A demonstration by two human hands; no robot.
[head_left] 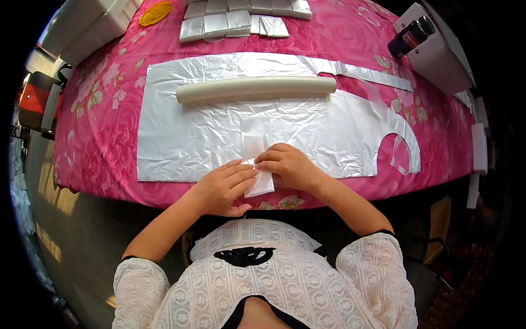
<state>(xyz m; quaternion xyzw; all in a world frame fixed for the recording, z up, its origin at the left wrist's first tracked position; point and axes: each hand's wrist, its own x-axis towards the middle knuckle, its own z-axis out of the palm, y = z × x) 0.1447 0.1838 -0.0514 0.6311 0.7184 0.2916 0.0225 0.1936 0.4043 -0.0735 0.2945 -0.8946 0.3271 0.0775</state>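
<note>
A small translucent plastic bag (262,185) lies near the table's front edge, partly over a shiny silver-white plastic sheet (203,129) cut in an apron-like shape. My right hand (286,164) pinches the bag's upper part between curled fingers. From the other side, my left hand (224,187) rests with fingers stretched out, their tips touching the bag and the thumb apart. Fingers cover part of the bag. Across the sheet, beyond both hands, lies a long cream-coloured roller or tube (257,89).
A pink floral cloth (104,148) covers the table. Silver folded packets (235,24) sit in rows at the back, with a yellow plastic dish (155,13) to their left. White foam boxes (96,27) stand back left. At right, a dark bottle (411,37) is beside a white box (438,55).
</note>
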